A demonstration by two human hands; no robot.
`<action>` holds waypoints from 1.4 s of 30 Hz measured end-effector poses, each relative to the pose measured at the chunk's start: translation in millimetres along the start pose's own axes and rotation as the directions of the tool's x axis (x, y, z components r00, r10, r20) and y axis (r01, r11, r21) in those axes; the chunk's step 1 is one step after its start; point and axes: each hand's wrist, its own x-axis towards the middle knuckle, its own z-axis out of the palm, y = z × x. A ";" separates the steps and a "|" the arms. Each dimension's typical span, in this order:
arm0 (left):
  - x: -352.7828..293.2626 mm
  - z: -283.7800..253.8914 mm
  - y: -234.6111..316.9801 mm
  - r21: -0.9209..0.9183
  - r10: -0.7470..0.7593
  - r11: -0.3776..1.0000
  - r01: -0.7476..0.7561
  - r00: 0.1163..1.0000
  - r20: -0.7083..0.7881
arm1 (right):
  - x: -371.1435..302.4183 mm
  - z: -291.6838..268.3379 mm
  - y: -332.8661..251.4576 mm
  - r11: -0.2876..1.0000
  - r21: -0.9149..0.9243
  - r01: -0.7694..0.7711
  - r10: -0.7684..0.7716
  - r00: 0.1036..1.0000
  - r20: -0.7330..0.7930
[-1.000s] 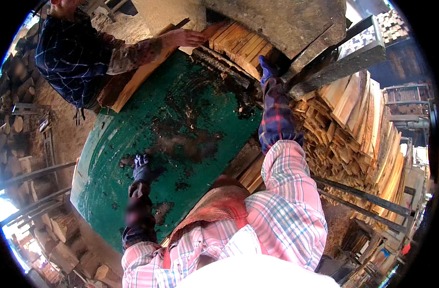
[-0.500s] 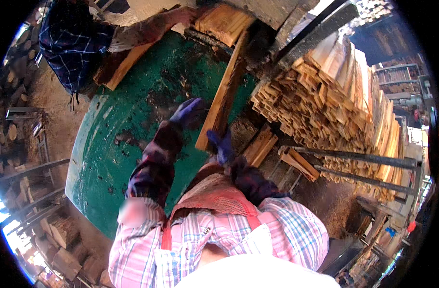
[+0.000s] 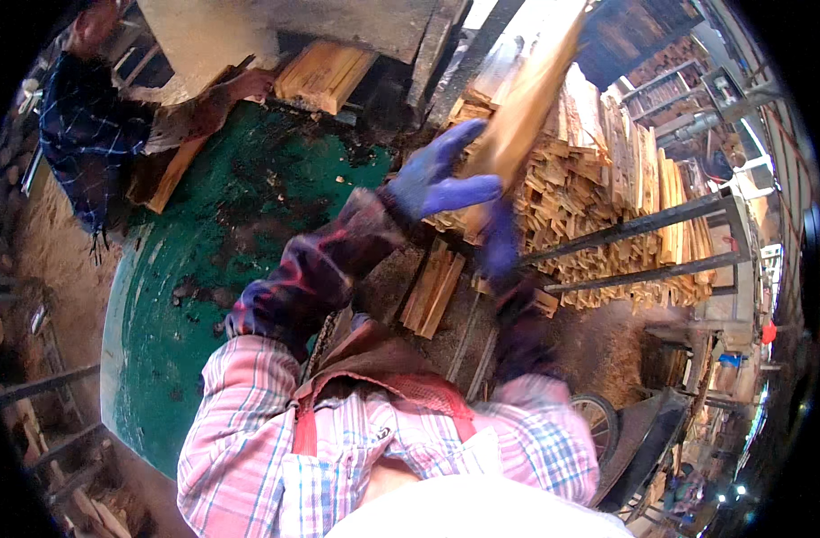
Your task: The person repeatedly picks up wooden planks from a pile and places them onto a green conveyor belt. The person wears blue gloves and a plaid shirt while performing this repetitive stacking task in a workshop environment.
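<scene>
A long wooden board [image 3: 534, 94], smeared by motion, is raised at a slant in front of the stacked wood on the right. My right hand [image 3: 500, 238], in a blue-purple glove, is blurred around its near end and appears to grip it. Beside the board's left edge is my left hand [image 3: 432, 175], gloved alike. Its thumb and fingers are spread; whether they touch the wood I cannot tell. Below my hands, a few short pieces of wood [image 3: 434, 287] lie beside the green table [image 3: 159, 359].
A large stack of cut wood [image 3: 598, 170] stands right, with metal rails [image 3: 643, 229] before it. Across the table, another person's hand [image 3: 249, 85] is near a wood block [image 3: 325, 76]; a plank [image 3: 175, 175] lies by that person. A wheel [image 3: 594, 421] shows at lower right.
The board has been lifted off the green table and swung right toward the stack. Both my hands moved right with it, the left coming up beside the board. My view has turned right.
</scene>
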 end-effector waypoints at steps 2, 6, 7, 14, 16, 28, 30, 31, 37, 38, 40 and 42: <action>8.7 -8.2 0.7 -0.088 0.032 0.996 -0.031 0.999 0.015 | 121.5 -7.8 -79.1 0.984 0.026 0.178 -0.178 0.984 -0.022; -29.8 -43.1 -47.8 -0.015 -0.472 0.882 0.472 0.881 -0.036 | 288.1 14.5 -170.9 0.911 0.225 0.345 -0.353 0.936 -0.008; -42.2 -59.3 -70.2 -0.145 -0.567 0.819 0.554 0.821 -0.063 | 301.2 26.8 -164.6 0.903 0.235 0.360 -0.371 0.928 0.004; -122.2 -197.5 -227.5 -0.636 -0.869 0.485 0.600 0.408 -0.278 | 161.2 117.9 58.5 0.967 -0.243 -0.079 0.163 0.922 0.351; -123.7 -237.5 -256.7 -0.277 -0.707 0.692 0.667 0.549 -0.445 | 116.8 139.7 98.8 0.859 -0.041 -0.511 0.499 0.816 0.293; -42.4 -349.7 -320.3 0.432 -0.167 0.792 0.431 0.835 -0.525 | 72.4 173.2 143.3 0.753 -0.310 -0.581 0.658 0.670 0.343; -48.2 -353.2 -313.9 0.289 -0.299 0.805 0.518 0.775 -0.556 | 67.2 172.7 146.1 0.774 -0.331 -0.539 0.630 0.707 0.323; -50.9 -354.6 -310.8 -0.064 -0.486 0.825 0.561 0.648 -0.587 | 64.8 173.0 146.8 0.803 -0.318 -0.504 0.591 0.740 0.320; -55.0 -363.2 -294.8 -0.048 -0.524 0.807 0.588 0.677 -0.516 | 50.0 181.9 157.4 0.928 -0.192 -0.318 0.364 0.883 0.296; -53.9 -360.6 -293.4 0.009 -0.522 0.783 0.622 0.665 -0.534 | 49.0 183.9 159.9 0.934 -0.192 -0.303 0.348 0.893 0.285; -53.4 -356.5 -290.5 -0.271 -0.554 0.830 0.488 0.665 -0.500 | 48.1 185.6 164.1 0.949 -0.229 -0.215 0.275 0.921 0.275; -55.6 -350.9 -288.3 -0.461 -0.643 0.764 0.451 0.592 -0.486 | 47.7 185.1 166.7 0.946 -0.101 -0.308 0.324 0.892 0.315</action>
